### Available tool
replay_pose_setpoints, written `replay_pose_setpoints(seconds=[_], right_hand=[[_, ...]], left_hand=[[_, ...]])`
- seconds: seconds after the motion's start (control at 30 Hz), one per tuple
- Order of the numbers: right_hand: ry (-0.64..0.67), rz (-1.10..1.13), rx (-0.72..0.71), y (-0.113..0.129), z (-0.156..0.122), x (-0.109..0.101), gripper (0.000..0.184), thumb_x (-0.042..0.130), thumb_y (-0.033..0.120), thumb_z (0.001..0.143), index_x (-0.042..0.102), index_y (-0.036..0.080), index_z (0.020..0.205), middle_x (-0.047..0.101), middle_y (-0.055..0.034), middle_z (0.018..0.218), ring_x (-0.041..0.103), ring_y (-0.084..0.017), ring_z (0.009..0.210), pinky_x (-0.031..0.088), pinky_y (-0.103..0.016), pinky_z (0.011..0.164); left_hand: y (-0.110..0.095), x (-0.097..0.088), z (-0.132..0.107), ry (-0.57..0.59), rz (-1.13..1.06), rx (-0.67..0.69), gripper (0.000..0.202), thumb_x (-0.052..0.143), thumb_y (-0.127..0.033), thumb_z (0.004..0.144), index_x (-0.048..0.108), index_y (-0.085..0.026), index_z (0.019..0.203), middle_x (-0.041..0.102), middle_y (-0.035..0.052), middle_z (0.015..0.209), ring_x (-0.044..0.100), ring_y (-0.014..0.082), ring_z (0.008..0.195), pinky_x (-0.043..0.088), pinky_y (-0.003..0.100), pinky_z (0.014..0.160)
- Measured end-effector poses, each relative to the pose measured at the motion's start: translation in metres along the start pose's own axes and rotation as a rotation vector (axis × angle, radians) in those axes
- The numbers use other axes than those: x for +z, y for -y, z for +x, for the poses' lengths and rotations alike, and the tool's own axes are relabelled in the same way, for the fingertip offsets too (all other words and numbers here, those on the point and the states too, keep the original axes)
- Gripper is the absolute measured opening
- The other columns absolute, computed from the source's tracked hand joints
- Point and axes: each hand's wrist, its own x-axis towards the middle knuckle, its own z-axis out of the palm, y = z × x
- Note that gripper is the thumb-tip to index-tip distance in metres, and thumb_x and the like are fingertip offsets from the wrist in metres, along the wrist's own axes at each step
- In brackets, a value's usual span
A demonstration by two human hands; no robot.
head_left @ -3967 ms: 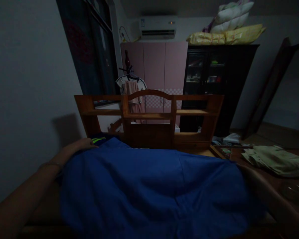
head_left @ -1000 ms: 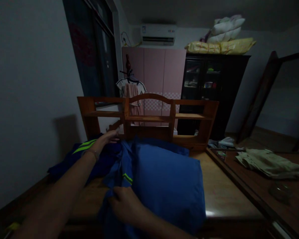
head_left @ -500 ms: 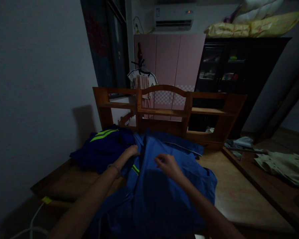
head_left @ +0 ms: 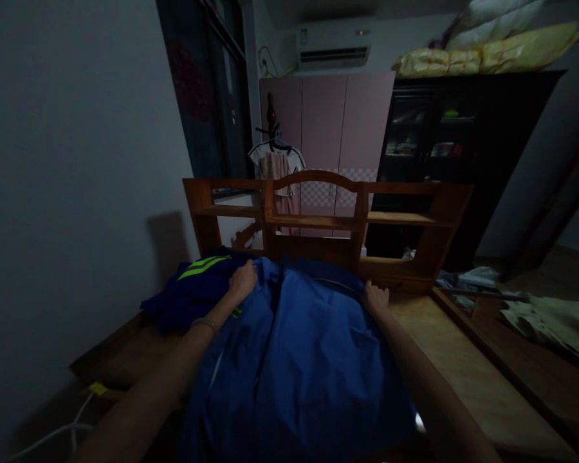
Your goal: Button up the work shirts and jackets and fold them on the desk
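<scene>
A blue work jacket (head_left: 313,347) is spread over the wooden desk, its lower part reaching toward me. My left hand (head_left: 244,281) is closed on the jacket's upper left part, beside a darker blue garment (head_left: 200,289) with yellow-green stripes. At the jacket's far right, my right hand (head_left: 377,298) has its fingers closed on the cloth, near a darker section with a pale piping line. A bit of yellow-green stripe on the jacket shows below my left wrist. The dim light hides the finer folds.
Behind the clothes rises a wooden shelf unit (head_left: 313,222) on the desk (head_left: 444,360). Pale folded cloth (head_left: 554,325) lies on a surface to the right. A wall (head_left: 91,161) bounds the left side, and a white cable (head_left: 74,421) hangs at the lower left.
My left hand has moved up and left with the cloth. My right hand has gone right from the jacket's middle to its far right edge, and the jacket's left part is spread wider.
</scene>
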Motion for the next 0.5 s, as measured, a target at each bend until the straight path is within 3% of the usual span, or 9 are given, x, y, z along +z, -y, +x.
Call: replay_pose_setpoints(seconds=[0.07, 0.13, 0.3, 0.4, 0.5], right_hand=[[0.02, -0.019, -0.005, -0.004, 0.006, -0.005, 0.026, 0.045, 0.019, 0.088, 0.064, 0.008, 0.1, 0.067, -0.02, 0.09, 0.065, -0.026, 0.089, 0.043, -0.036, 0.081], [0.003, -0.037, -0.004, -0.011, 0.012, -0.016, 0.026, 0.042, 0.018, 0.088, 0.066, 0.009, 0.092, 0.067, -0.0195, 0.088, 0.065, -0.025, 0.088, 0.044, -0.031, 0.075], [-0.118, -0.085, 0.085, -0.055, 0.034, -0.075, 0.03, 0.037, 0.015, 0.089, 0.065, 0.008, 0.098, 0.066, -0.0215, 0.09, 0.065, -0.029, 0.089, 0.041, -0.033, 0.07], [-0.196, -0.123, 0.181, -0.101, 0.044, -0.123, 0.029, 0.039, 0.019, 0.09, 0.063, 0.009, 0.103, 0.064, -0.0226, 0.09, 0.064, -0.032, 0.089, 0.037, -0.035, 0.067], [-0.27, -0.17, 0.254, -0.154, 0.042, -0.17, 0.031, 0.042, 0.028, 0.091, 0.063, 0.01, 0.104, 0.062, -0.0256, 0.089, 0.062, -0.033, 0.089, 0.032, -0.037, 0.064]], left_hand=[[0.022, -0.016, 0.007, -0.039, 0.024, -0.039, 0.033, 0.028, -0.031, 0.094, 0.052, -0.017, 0.111, 0.067, 0.0137, 0.102, 0.064, 0.0254, 0.096, 0.047, 0.032, 0.077], [0.043, -0.036, 0.013, -0.071, 0.05, -0.072, 0.033, 0.028, -0.034, 0.094, 0.052, -0.017, 0.11, 0.066, 0.0152, 0.102, 0.063, 0.027, 0.097, 0.046, 0.033, 0.079], [0.078, -0.088, 0.032, -0.189, 0.156, -0.111, 0.035, 0.032, -0.037, 0.092, 0.049, -0.016, 0.114, 0.064, 0.0175, 0.102, 0.061, 0.0305, 0.098, 0.045, 0.039, 0.081], [0.076, -0.115, 0.045, -0.291, 0.242, -0.079, 0.035, 0.029, -0.03, 0.093, 0.046, -0.016, 0.12, 0.064, 0.0174, 0.101, 0.06, 0.0306, 0.097, 0.043, 0.041, 0.082], [0.054, -0.136, 0.062, -0.372, 0.242, -0.008, 0.037, 0.025, -0.025, 0.094, 0.043, -0.016, 0.124, 0.062, 0.0167, 0.105, 0.058, 0.0296, 0.1, 0.041, 0.043, 0.085]])
